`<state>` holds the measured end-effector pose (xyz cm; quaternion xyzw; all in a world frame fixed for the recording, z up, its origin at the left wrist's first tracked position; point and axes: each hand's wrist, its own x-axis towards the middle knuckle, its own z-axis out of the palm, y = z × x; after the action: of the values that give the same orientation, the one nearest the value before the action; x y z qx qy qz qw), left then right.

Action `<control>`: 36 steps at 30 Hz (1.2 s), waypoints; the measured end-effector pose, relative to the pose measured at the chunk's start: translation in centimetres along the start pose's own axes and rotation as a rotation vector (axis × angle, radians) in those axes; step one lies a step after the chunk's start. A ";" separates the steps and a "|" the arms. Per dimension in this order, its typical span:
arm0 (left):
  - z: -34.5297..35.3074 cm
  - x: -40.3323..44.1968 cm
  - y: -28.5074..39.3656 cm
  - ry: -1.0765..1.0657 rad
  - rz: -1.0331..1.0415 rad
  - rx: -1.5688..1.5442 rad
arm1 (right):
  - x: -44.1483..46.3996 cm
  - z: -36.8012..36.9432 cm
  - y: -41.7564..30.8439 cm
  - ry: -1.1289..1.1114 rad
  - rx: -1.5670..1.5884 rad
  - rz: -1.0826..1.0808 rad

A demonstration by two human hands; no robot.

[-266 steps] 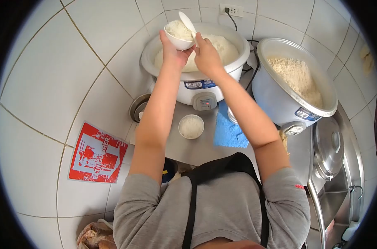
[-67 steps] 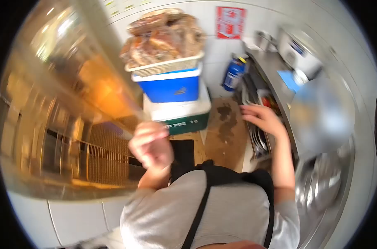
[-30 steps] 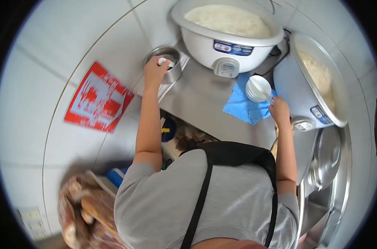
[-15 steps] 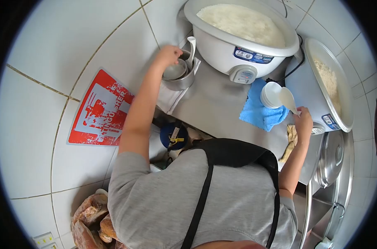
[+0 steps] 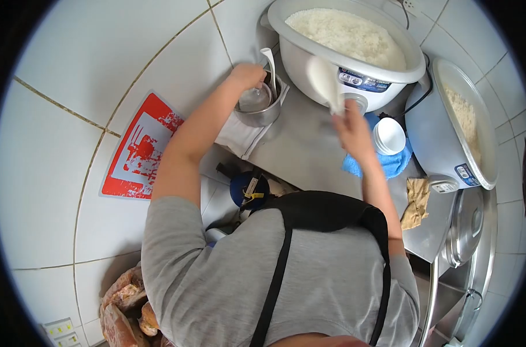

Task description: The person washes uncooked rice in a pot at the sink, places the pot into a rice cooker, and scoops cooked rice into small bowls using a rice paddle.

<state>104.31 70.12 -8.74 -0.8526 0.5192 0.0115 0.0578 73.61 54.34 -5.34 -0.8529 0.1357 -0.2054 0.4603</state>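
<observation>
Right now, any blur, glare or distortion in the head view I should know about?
Head view: motion blur on the white paddle and, more lightly, the right hand; cooker label looks sharper; wide-angle bowing in the grout lines of the tiled wall, dark corners; soft sheen on the steel counter, no harsh glare there.

A heather-grey, short-sleeved T-shirt of soft knit fabric (image 5: 332,283) fills the lower middle of the frame, its rounded neckline at the bottom edge. Its loose sleeves end above the elbows, creased on the side toward the left of the frame. A plain black cloth apron bib (image 5: 332,211) crosses the centre, and two narrow black straps (image 5: 271,283) run from its corners toward the bottom. The left hand (image 5: 251,78) and right hand (image 5: 354,134) are bare.
</observation>
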 end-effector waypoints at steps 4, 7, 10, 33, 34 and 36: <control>-2.6 -1.1 -0.6 0.017 -0.046 -0.012 | 3.7 7.6 -1.4 -0.103 0.173 -0.010; -3.8 -1.9 -1.2 0.011 -0.030 -0.070 | 6.8 10.9 -1.0 -0.197 0.485 0.256; -4.6 -3.0 -1.2 0.033 -0.111 -0.197 | 9.0 13.1 -0.8 -0.238 0.531 0.226; -6.1 -8.6 2.3 0.497 -0.205 -0.793 | 12.9 10.8 -5.8 0.004 -0.276 -0.153; -6.7 -9.0 2.8 0.485 -0.215 -0.770 | 12.7 10.7 -5.9 0.016 -0.292 -0.183; -7.2 -9.2 3.3 0.465 -0.216 -0.740 | 12.3 10.6 -6.1 0.040 -0.323 -0.243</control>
<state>96.87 76.00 -1.16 -0.8452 0.3872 -0.0017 -0.3683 89.76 60.18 -2.67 -0.9215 0.0721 -0.2520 0.2866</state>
